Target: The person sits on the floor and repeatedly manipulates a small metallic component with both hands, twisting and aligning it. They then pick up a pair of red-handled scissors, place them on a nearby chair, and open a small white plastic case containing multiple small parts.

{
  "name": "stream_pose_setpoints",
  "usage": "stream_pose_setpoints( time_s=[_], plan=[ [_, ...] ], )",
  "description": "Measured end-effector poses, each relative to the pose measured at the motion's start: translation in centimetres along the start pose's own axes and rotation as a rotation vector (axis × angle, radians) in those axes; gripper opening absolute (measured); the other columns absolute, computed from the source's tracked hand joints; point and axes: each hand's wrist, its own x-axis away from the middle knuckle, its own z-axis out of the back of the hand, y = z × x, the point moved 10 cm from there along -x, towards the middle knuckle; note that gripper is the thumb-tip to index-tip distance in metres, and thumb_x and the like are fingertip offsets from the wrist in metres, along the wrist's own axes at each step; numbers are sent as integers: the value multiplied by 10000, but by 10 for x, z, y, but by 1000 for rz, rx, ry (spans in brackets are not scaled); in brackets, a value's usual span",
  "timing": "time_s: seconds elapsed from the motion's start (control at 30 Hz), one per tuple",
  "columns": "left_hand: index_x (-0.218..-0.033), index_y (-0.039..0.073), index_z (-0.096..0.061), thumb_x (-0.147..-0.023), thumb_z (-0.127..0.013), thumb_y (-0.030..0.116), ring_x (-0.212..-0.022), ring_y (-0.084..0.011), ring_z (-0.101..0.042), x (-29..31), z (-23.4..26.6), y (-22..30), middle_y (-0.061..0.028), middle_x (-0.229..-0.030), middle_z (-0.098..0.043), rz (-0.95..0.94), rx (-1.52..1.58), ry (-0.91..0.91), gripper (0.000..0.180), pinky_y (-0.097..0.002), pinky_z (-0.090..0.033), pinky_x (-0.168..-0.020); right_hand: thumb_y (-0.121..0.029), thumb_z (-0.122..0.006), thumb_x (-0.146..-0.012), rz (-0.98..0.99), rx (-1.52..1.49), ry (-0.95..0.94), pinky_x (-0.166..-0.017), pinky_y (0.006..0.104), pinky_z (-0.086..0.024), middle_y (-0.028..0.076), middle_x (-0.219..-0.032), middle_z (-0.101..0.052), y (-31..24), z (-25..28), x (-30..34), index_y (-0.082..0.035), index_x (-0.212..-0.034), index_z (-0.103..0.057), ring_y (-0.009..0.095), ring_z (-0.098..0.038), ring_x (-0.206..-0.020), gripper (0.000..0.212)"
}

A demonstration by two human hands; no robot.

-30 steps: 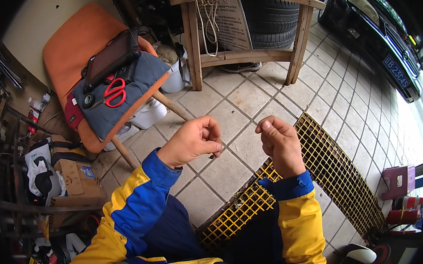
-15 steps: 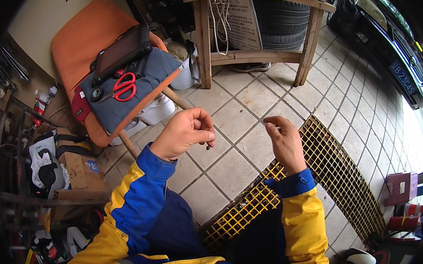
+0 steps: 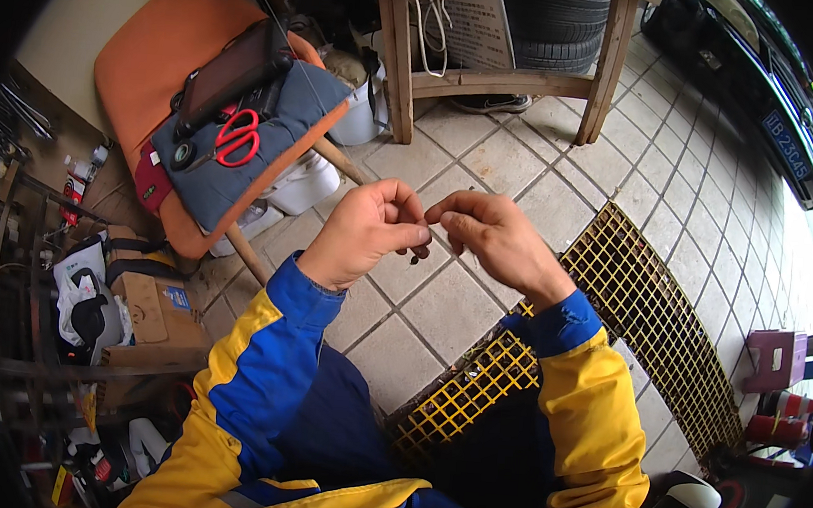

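Observing, head view: left hand [image 3: 362, 236], right of the orange chair [image 3: 155, 53], pinches a small dark piece [image 3: 416, 259]. Right hand [image 3: 503, 241], farther from the chair, fingers bent beside the left's; cannot tell whether it grips anything.

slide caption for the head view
Left hand pinches a small dark object, right hand close beside it, above a tiled floor.

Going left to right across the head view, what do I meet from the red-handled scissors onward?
Red-handled scissors, left hand, right hand, white rounded object, purple box.
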Motion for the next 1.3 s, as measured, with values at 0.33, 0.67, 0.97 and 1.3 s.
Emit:
stream_pose_setpoints(
  time_s=[0.33, 0.67, 0.97, 1.3],
  plan=[
    [-1039, 0, -613, -952, -741, 7, -796, -139, -731, -13, -5, -1, -77, -886, -731, -47, -11, 44, 155, -258, -568, -708, -188, -690, -1006, 86, 167, 80, -843, 358, -565, 138, -939, -761, 0, 24, 5, 33, -1047, -755, 179, -707, -894, 235],
    [-1039, 30, -624, -956, -751, 42, -811, -139, -735, -18, -21, 2, -64, -885, -742, -49, 19, 21, 153, -250, -535, -709, -191, -624, -1062, -16, -90, 132, -727, 279, -510, 14, -949, -670, 16, 31, 16, 16, -1098, -683, 93, -573, -801, 219],
    [-1057, 12, -618, -968, -731, 32, -796, -135, -724, -17, -24, 2, -69, -892, -734, -124, -11, 57, 145, -246, -553, -703, -201, -795, -956, -60, -81, 100, -758, 285, -548, 56, -839, -765, 13, 24, 26, 32, -963, -803, 93, -657, -787, 234],
    [-1134, 22, -632, -973, -713, 7, -860, -143, -724, -5, -37, -8, -64, -981, -724, 69, 125, -81, 181, -262, -599, -707, -118, -778, -953, -150, -334, 123, -652, 252, -477, 12, -818, -729, 18, 30, 34, 18, -989, -785, 76, -589, -690, 141]
  ],
)
